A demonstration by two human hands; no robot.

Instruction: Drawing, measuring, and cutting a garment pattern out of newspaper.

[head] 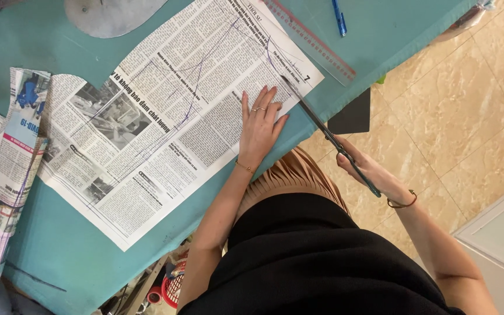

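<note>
Newspaper (164,111): flat on teal tabletop (59,245), centre-left of frame.
Left hand (259,125): fingers released, spread, pressing the sheet.
Right hand (368,169): fingers clenched round scissors (328,134), blades at sheet's right edge.

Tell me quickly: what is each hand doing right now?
Left hand: open, fingers spread, pressing flat on the newspaper sheet.
Right hand: closed around the handles of the scissors, whose blades meet the sheet's edge.
</note>
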